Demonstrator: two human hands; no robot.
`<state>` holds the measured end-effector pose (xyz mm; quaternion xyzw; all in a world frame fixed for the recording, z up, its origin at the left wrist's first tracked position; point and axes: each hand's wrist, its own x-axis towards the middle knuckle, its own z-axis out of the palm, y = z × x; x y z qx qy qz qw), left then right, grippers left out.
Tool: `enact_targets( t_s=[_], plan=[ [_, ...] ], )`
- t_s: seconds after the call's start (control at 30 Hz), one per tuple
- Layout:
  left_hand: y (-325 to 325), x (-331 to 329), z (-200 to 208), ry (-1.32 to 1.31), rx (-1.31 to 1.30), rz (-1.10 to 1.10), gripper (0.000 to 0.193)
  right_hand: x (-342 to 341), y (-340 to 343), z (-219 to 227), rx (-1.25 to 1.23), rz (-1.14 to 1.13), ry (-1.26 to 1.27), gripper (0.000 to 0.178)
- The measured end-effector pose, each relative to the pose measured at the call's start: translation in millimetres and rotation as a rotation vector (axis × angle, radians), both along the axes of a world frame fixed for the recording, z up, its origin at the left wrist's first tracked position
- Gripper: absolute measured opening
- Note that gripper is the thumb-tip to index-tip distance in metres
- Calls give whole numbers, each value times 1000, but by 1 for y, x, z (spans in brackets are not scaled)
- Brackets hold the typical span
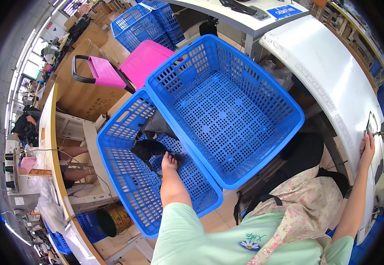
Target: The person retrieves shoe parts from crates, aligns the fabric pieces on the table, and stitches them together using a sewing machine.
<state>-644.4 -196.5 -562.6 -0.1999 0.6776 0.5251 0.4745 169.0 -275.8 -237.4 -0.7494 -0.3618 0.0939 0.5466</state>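
My left hand (pixel 169 161) reaches down into the left blue basket (pixel 128 176), its fingers closed on a soft black piece (pixel 148 149) that looks like fabric. Behind that piece lies more dark material (pixel 159 123), partly hidden under the rim of the second basket. Far to the right, my right hand (pixel 367 145) rests at the white sewing table (pixel 329 66). Its fingers are closed around a thin dark tool (pixel 370 123), too small to name.
The right blue basket (pixel 227 119) stands tilted against the left one, its perforated bottom showing. Behind are a pink chair (pixel 145 62) and stacked blue crates (pixel 141 26). A wood-edged workbench (pixel 59 176) runs along the left, with another person's legs (pixel 75 163) beneath it.
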Motion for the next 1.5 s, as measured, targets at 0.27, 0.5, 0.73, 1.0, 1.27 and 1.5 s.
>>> enact_targets(
  t_s=[0.27,0.5,0.73,1.0,1.27,1.5],
  plan=[
    [14,-37,27,8,395,341,57,-8,1,6,-6,18,16,38],
    [15,-42,60,75,449,319,76,-5,0,6,-9,-23,23,37],
    [-33,-83,119,121,876,606,48,-22,10,7,29,35,82,37],
    [-48,-61,260,641,1464,28,15,1,0,10,74,-39,131,37],
    [69,202,398,-296,1883,-1220,53,-52,-21,16,160,172,418,38],
    [72,436,416,-1028,1708,-1876,57,1,-227,27,112,-287,-374,19]
  ],
)
